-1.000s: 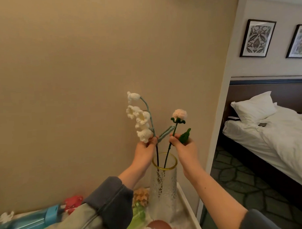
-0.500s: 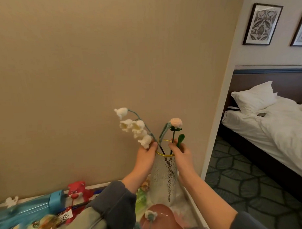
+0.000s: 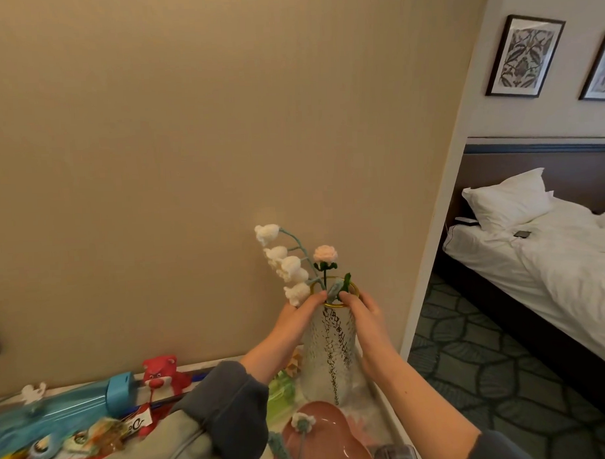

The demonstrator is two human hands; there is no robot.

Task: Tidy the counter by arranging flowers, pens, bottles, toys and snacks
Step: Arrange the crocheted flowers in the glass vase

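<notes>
Two hands met at the mouth of the glass vase, which stood upright near the back right corner of the desk, close to the wall.

Along the desk's left part lay a blue bottle on its side, its long axis running along the back edge. A red bear toy sat just beside its cap, and snack packets were heaped nearer the front.

The left hand, reaching out of a grey sleeve, had its fingertips curled at the vase's gold rim. It seemed to pinch the stem of the white bell-flower spray, which leaned up and to the left out of the vase.

The pink crochet rose stood almost straight up from the middle of the mouth. The right hand pinched it low down, by the green leaf at the rim.

Both stems ran nearly vertical, down into the vase, so the flowers lay directly above and between the two hands, each equally near. I judged that letting go and drawing both hands back and down was the next move.

Room was tight. The desk's right edge ran just beside the vase's foot, with carpeted floor beyond it. A pink dish-like vessel sat close in front, so a sideways knock to the right could tip the tall vase off.
</notes>
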